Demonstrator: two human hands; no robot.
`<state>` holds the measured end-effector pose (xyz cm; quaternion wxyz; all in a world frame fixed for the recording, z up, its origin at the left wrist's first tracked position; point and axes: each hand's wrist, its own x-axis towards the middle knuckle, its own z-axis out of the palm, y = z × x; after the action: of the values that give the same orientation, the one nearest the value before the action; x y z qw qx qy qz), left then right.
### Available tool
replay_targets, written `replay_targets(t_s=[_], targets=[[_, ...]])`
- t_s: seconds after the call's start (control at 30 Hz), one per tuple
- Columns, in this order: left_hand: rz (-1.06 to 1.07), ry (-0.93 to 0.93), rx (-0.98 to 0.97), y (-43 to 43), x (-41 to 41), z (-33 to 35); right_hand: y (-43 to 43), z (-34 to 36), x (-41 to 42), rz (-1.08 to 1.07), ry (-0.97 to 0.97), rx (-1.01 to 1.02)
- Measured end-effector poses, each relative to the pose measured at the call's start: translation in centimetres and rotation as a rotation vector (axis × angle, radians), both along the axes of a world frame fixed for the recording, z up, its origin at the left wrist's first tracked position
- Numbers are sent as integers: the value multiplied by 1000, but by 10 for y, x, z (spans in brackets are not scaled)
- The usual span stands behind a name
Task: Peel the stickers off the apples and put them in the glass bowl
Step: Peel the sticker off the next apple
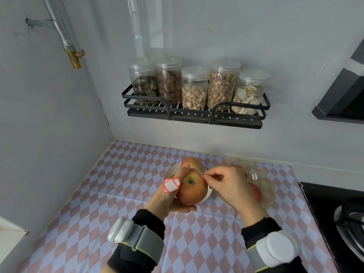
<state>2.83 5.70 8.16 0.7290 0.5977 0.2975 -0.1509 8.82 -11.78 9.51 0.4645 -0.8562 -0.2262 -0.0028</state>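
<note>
My left hand (171, 196) holds a red-yellow apple (192, 189) stem-up above a white bowl (209, 194). A red-and-white sticker (171, 185) clings to the back of my left thumb. My right hand (229, 184) pinches the edge of a white sticker (201, 173) at the apple's upper right side. Another apple (192, 163) lies in the white bowl behind. A glass bowl (260, 178) with a scalloped rim stands to the right, with a red apple (256, 192) in it, partly hidden by my right hand.
A checkered pink-and-lilac mat (122, 194) covers the counter. A black wall rack (195, 115) above carries several clear jars of dried goods. A black gas hob (338, 217) lies at the right, a range hood (344, 99) above it. Walls close the left and back.
</note>
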Motion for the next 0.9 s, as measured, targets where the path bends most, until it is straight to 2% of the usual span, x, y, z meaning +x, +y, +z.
replay_targets(t_s=[0.07, 0.23, 0.37, 0.6, 0.77, 0.9], targets=[[-6, -8, 3, 0, -1, -1, 0, -1, -1, -5, -37, -15], [-8, -2, -20, -1, -2, 1, -4, 2, 0, 40, 53, 67], [-13, -26, -38, -4, -1, 5, -8, 2, 1, 4, 43, 99], [-11, -140, -183, -9, 0, 15, -11, 8, 0, 74, 251, 386], [19, -240, -207, -11, -2, 18, -10, 15, -1, 131, 220, 306], [11, -321, -184, -8, -2, 16, -12, 17, -2, 164, 240, 332]])
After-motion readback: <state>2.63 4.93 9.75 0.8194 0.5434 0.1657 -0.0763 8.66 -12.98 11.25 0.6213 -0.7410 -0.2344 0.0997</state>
